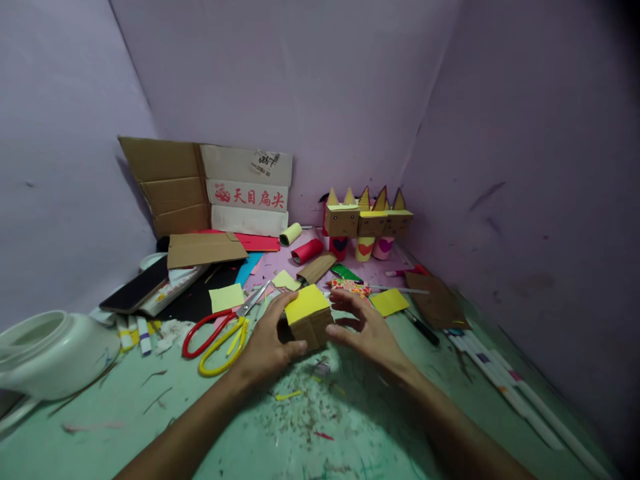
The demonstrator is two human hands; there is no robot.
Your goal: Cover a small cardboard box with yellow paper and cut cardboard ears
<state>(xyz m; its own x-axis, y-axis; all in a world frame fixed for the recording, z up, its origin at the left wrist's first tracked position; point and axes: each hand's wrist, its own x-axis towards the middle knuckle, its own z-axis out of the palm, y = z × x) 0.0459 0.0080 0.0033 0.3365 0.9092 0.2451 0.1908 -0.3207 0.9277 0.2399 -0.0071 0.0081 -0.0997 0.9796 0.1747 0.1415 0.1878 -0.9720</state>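
A small cardboard cube [311,325] with a yellow paper top rests on the green table [150,413] in the middle of the view. My left hand [267,347] grips its left side, with the thumb at its front lower edge and the fingers over its back edge. My right hand [367,330] cups the cube's right side, thumb low at the front and fingers curled round the back.
Red-handled [210,330] and yellow-handled scissors [223,350] lie left of the cube. Yellow paper squares [389,301], paper rolls [306,251], cardboard sheets [205,248], a phone [136,287], a white jar [50,353] and several pens [505,383] lie about. Cardboard figures [367,223] stand at the back.
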